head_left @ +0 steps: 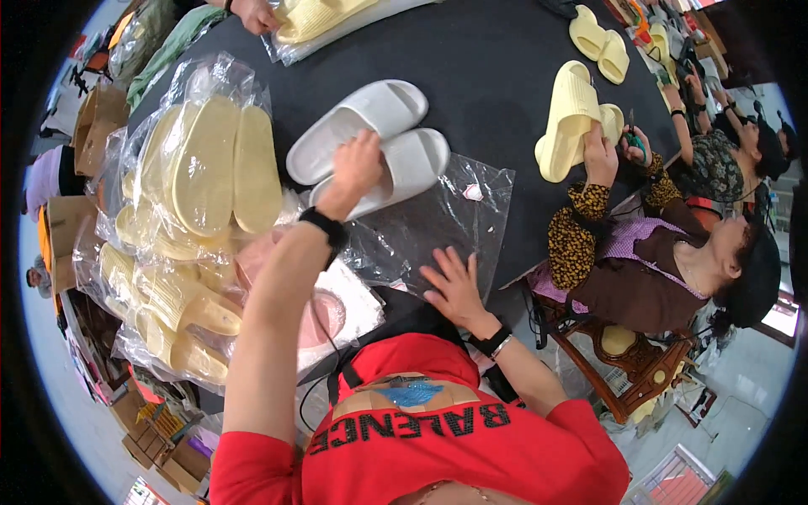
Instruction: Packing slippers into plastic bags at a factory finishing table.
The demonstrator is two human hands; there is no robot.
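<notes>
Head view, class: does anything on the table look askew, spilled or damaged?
The bagged yellow slippers look untidy: they lie at different angles, bags overlapping. The grey slippers by the left hand lie side by side; no spill or damage shows.

Bright light glints off the clear bag (pixel 412 244), while fisheye edges curve.

The bare left arm (pixel 265 345) reaches far forward, its black-banded left wrist (pixel 335 205) angled rightward; the left hand (pixel 360 162) is knuckles up, fingers bent down, tips hidden. The bare right arm (pixel 530 374) slants forward and inward, its right wrist (pixel 483 325) banded in black and silver; the right hand (pixel 456 292) sits farther back, palm down, fingers spread.
</notes>
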